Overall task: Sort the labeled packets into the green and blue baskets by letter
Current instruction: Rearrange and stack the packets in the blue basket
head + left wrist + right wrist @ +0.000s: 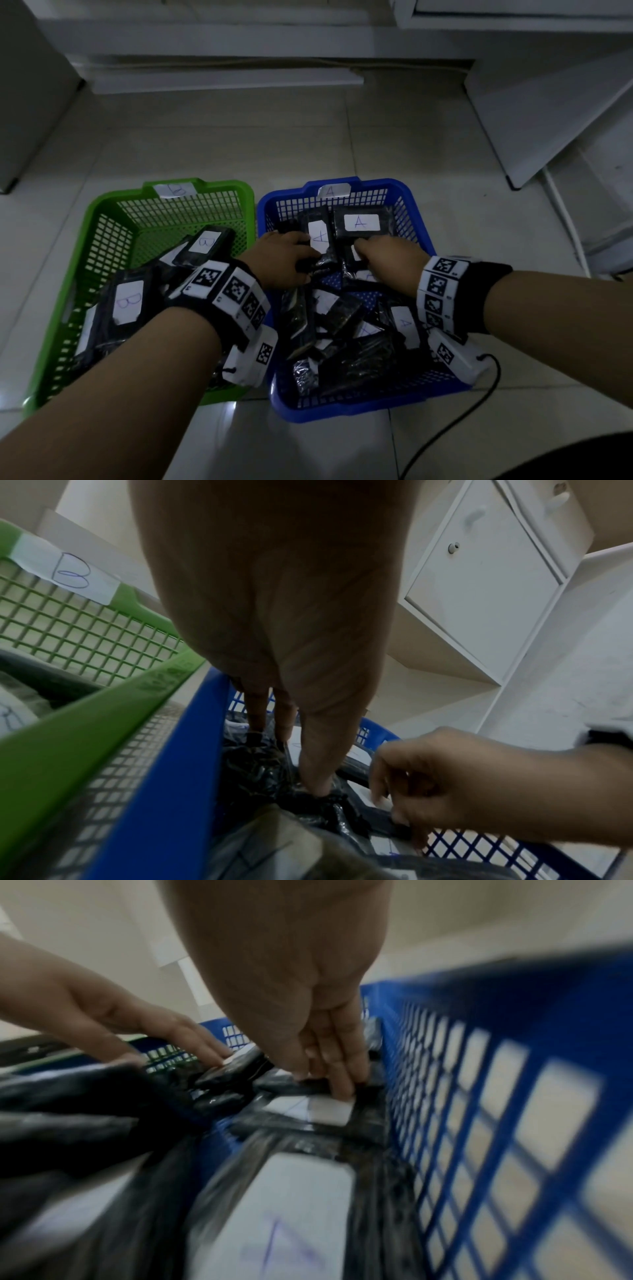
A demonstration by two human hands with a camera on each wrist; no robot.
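My left hand (284, 255) and right hand (390, 262) in the blue basket (421, 236), each gripping a black packet (320, 240) — fingers curled, green basket (102, 219) beside.

Two baskets stood side by side on the tiled floor (342, 137): a green basket (102, 219) tagged B and a blue basket (414, 219) tagged A, both holding black packets with white labels. The left hand (279, 255) and the right hand (390, 262) reached into the blue basket, fingers down among the packets marked A (359, 222). Packets marked B (128, 301) lay in the green basket.
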